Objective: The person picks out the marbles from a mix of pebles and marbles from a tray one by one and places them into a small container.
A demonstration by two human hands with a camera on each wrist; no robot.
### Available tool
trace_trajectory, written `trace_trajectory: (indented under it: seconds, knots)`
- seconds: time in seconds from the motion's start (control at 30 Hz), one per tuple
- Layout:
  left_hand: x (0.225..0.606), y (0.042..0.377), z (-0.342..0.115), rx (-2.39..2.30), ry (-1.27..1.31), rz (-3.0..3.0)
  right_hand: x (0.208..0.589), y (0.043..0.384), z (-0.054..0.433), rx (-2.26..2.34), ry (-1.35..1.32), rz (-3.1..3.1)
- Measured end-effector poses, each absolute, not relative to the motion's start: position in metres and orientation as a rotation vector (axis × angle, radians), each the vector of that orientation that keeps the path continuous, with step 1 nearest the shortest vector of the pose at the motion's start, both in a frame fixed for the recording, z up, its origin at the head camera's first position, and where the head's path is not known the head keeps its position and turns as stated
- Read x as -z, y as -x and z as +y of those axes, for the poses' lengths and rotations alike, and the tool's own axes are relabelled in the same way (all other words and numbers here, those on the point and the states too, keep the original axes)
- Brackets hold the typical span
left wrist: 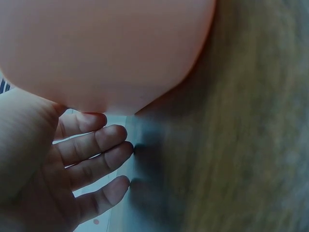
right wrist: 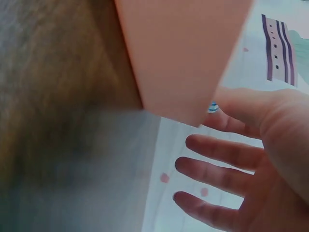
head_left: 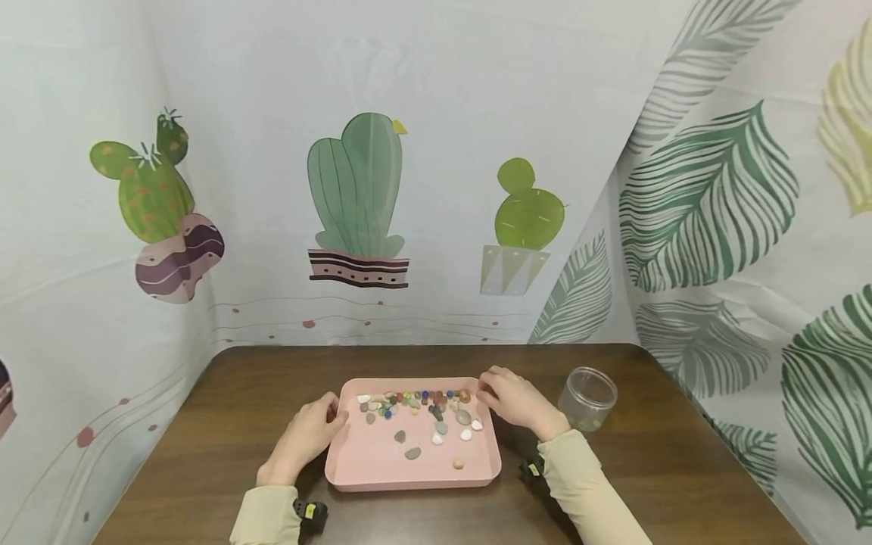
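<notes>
A pink rectangular tray lies on the wooden table. Along its far side is a band of coloured marbles and small stones. Grey pebbles and white stones are scattered nearer its middle and right. My left hand holds the tray's left wall, thumb over the rim and index finger against the outside; the other fingers are spread below. At the far right corner my right hand grips the rim between thumb and index finger, its remaining fingers extended outside.
A clear round jar stands right of the tray, beyond the right forearm, with a few greenish pieces at its bottom. The dark wooden table ends at a hanging cloth printed with cacti and leaves.
</notes>
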State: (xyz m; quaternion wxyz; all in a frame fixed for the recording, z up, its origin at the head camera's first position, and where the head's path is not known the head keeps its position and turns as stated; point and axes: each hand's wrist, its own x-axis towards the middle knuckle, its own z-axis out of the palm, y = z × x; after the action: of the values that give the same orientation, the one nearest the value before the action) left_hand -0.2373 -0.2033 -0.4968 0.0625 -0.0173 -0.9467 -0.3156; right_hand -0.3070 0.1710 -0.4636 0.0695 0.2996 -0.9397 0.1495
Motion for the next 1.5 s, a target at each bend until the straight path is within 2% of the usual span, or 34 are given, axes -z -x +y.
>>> trace_trajectory:
  seconds: [0.43, 1.07, 1.5]
  knots:
    - [0.497, 0.236, -0.204, 0.979, 0.042, -2.879, 0.440, 0.298, 0.196, -0.379, -0.957, -2.612]
    - [0.501, 0.234, -0.210, 0.966, 0.012, -2.886, 0.426, 0.292, 0.242, -0.401, -0.871, -2.557]
    - [0.498, 0.236, -0.203, 0.971, 0.055, -2.871, 0.425, 0.285, 0.297, -0.431, -0.705, -2.546]
